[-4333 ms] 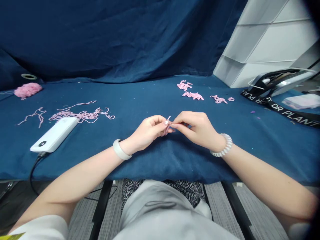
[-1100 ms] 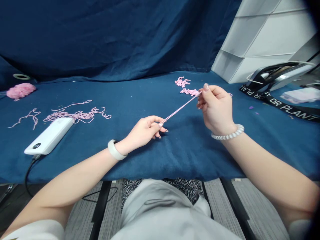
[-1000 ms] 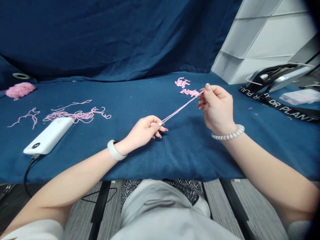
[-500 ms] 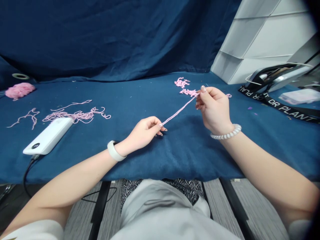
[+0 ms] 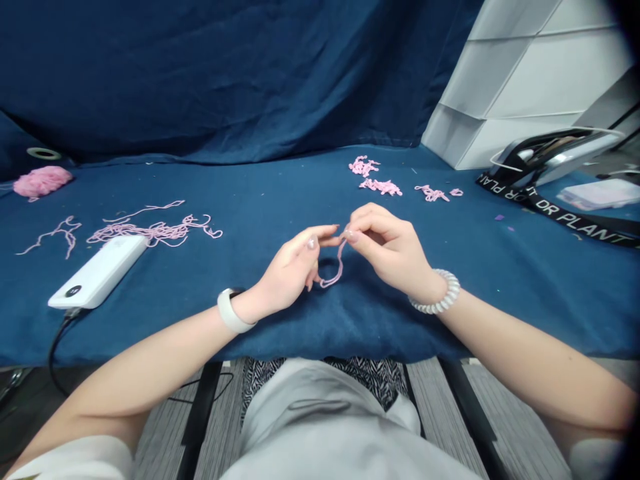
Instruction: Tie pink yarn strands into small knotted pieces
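Between my hands, a doubled length of pink yarn (image 5: 341, 263) hangs in a slack curve. My right hand (image 5: 387, 245) is closed, pinching its upper end between thumb and forefinger. My left hand (image 5: 293, 267) holds the other end in its lower fingers, while its thumb and forefinger are apart. The left forefinger reaches to the pinched right fingertips; whether they touch I cannot tell. Beyond my right hand lie small heaps of short pink yarn pieces (image 5: 381, 187), another heap (image 5: 364, 166) behind them, and a looser group (image 5: 433, 193) to the right.
A white power bank (image 5: 100, 270) with a black cable lies at left, against a pile of long pink yarn strands (image 5: 155, 231). Farther left is a fluffy pink yarn bundle (image 5: 43, 181). White boxes (image 5: 530, 73) and a lettered black strap (image 5: 565, 213) are at right.
My right hand has come down and left toward my left hand. The yarn went from stretched taut to slack, and my left thumb and forefinger have parted.
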The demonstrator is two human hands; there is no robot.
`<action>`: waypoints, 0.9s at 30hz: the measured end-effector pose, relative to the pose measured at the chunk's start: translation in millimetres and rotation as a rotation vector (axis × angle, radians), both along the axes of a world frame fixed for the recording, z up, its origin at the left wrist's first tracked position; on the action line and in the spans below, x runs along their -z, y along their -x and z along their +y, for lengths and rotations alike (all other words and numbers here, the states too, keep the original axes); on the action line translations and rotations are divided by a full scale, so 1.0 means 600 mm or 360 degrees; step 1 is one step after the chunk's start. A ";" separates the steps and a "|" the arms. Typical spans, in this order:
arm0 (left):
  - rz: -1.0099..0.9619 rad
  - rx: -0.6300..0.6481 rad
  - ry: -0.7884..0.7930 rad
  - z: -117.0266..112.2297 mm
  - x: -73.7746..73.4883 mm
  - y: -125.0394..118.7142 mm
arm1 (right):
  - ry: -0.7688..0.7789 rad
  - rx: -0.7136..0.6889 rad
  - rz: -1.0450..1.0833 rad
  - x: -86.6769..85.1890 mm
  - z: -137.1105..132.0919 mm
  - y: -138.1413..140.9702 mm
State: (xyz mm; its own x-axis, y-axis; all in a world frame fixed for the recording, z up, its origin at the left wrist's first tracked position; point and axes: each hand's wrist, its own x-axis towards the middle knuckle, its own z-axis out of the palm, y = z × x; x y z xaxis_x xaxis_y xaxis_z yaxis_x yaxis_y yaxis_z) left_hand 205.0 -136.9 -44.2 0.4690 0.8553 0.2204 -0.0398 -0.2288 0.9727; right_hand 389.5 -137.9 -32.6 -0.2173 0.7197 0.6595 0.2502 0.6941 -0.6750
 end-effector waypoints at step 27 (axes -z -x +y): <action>0.0883 -0.0119 -0.0463 0.010 0.000 0.009 | -0.0007 0.0612 0.0317 0.000 0.053 -0.055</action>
